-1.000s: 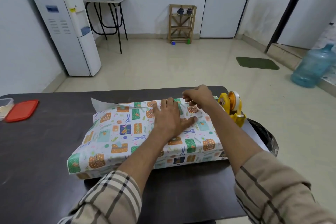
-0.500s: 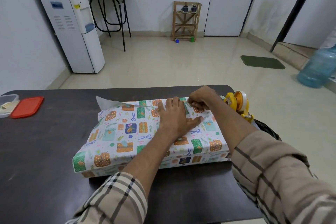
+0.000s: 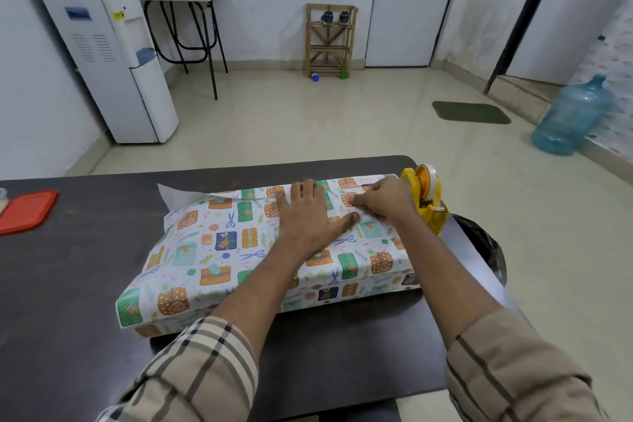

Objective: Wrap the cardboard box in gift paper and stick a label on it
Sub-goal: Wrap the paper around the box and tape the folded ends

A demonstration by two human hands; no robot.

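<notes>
Patterned gift paper, printed with little presents, scissors and sprigs on white, covers the top and near side of a flat rectangular parcel lying in the middle of the dark counter; the cardboard box under it is hidden. At the far left corner a plain white flap of the paper sticks out past the parcel, and a paper edge runs along the top close to the far side. The left hand lies flat on the top of the parcel towards its far edge, fingers straight and close together, thumb spread out to the right. The right hand sits just to its right at the far right part of the top, knuckles raised and fingers bent with the tips down on the paper; I cannot tell whether they pinch anything. A yellow tape dispenser stands on the counter just beside the right hand, at the parcel's far right corner. A red plastic lid rests well apart at the counter's left edge. Beyond the counter's right edge is a black bag. Across the tiled floor stand a white water dispenser on the left, a wooden shoe rack against the far wall, a green mat and a blue water jug on the right.
</notes>
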